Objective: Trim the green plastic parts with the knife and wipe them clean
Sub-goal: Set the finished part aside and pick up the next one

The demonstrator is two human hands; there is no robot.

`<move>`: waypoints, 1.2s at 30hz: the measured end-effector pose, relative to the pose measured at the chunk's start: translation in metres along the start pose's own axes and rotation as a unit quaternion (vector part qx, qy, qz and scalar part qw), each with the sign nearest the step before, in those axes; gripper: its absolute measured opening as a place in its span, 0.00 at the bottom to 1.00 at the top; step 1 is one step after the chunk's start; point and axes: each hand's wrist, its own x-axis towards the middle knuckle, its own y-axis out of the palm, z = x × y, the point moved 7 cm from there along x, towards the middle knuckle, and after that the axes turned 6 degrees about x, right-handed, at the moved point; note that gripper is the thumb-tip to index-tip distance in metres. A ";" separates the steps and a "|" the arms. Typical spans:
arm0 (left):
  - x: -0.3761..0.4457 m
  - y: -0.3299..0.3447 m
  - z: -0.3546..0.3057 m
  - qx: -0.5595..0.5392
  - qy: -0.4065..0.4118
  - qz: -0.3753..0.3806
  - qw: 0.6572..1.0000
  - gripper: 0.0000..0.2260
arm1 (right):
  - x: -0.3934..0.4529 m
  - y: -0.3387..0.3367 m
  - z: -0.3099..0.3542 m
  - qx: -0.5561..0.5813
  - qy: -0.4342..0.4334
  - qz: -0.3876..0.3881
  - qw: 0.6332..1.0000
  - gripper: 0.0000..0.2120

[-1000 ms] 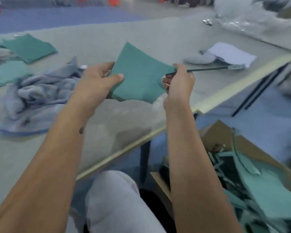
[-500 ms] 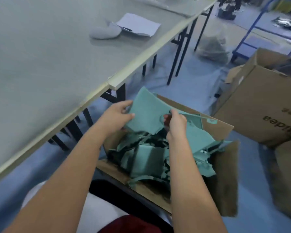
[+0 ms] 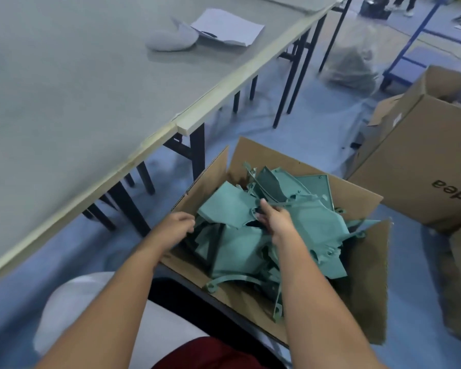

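An open cardboard box (image 3: 266,155) on the floor beside me is full of several green plastic parts. A flat green panel (image 3: 224,206) lies on top of the pile, near its left side. My right hand (image 3: 276,222) is over the pile at the panel's right edge, gripping the thin knife (image 3: 301,201), which points right. Whether it still pinches the panel I cannot tell. My left hand (image 3: 177,227) hovers at the box's left wall with loosely curled fingers that hold nothing.
The grey table (image 3: 77,97) runs along the left, its edge and black legs close to the box. A paper sheet (image 3: 229,25) and a grey cloth (image 3: 171,41) lie on it. A second cardboard box (image 3: 421,161) and a plastic bag (image 3: 349,65) stand at the right.
I turned from the table to the box on the floor, carrying the green panel down onto the pile. My left hand has let go of the panel and drawn back to the left.
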 end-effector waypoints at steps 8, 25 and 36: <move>0.004 0.060 -0.003 0.017 0.010 0.123 0.992 0.21 | -0.006 -0.082 0.001 0.165 -0.046 -0.212 0.962 0.08; -0.071 -0.098 -0.141 0.063 0.199 -0.006 0.978 0.17 | -0.160 0.192 0.141 -0.026 -0.463 0.054 0.884 0.13; -0.211 -0.328 0.018 -0.132 0.145 -0.433 0.880 0.13 | -0.304 0.459 0.089 -0.368 -0.531 0.347 0.680 0.08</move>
